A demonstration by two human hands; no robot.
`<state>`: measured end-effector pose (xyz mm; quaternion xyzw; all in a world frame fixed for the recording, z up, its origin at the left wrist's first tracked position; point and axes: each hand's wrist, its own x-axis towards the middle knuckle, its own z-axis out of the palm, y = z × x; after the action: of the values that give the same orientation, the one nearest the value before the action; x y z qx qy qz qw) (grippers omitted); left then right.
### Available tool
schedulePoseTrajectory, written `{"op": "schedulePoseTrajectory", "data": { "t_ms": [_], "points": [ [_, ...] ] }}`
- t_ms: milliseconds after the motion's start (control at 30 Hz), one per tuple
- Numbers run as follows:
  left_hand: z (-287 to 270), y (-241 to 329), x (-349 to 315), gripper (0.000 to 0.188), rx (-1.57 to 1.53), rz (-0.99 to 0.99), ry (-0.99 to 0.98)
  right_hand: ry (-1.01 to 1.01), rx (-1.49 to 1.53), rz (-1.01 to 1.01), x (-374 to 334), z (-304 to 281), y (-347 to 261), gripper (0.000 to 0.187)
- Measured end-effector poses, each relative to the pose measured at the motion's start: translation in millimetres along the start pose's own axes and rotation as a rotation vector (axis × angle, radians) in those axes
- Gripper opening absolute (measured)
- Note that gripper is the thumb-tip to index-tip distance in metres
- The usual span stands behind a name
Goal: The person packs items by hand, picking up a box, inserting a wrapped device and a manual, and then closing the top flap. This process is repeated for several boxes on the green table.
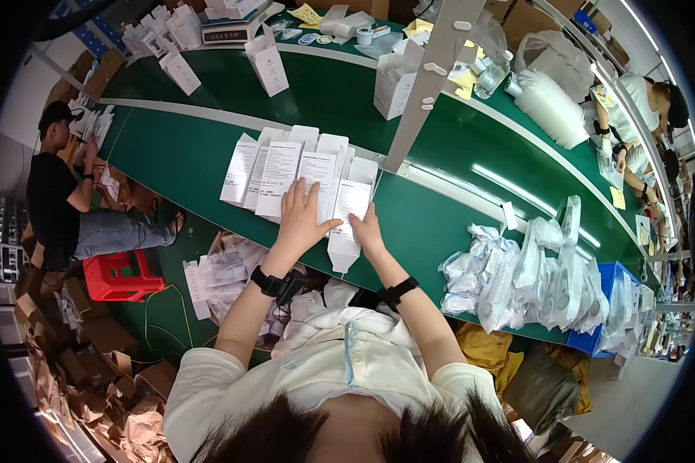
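Both grips on one white carton (346,220) at counter (185,154) edge: our left hand (300,220) flat atop, right hand (368,231) pinching its side. Approx six flat cartons (278,174) fanned just behind it, unfolded; bagged parts (517,270) right of it untouched.

**Head camera: steep downward view over the worktop**

Your single view sits on your head and looks nearly straight down, so your own hair fills the lower edge. It faces forward across the green worktop (185,154), close to your forearms. The fisheye bends the worktop's edges toward the dark circular rim. No second view is supplied.
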<state>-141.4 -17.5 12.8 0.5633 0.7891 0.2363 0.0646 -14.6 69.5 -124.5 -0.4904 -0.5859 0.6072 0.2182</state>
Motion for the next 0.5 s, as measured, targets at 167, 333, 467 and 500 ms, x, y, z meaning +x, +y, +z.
{"op": "schedulePoseTrajectory", "data": {
  "t_ms": [167,333,467,500],
  "points": [
    [17,18,4,0.061,0.165,-0.047,0.004,-0.038,0.023,-0.089,-5,-12,-4,0.080],
    [9,8,-8,0.061,-0.022,-0.046,0.060,-0.209,-0.296,-0.131,-49,-54,-37,0.077],
    [-9,29,-19,0.060,-0.159,-0.127,-0.050,-0.402,-0.198,-0.132,-75,-118,-70,0.066],
    [-20,37,-24,0.060,-0.244,-0.133,-0.060,-0.459,-0.083,-0.087,-77,-135,-71,0.065]
  ]
}}
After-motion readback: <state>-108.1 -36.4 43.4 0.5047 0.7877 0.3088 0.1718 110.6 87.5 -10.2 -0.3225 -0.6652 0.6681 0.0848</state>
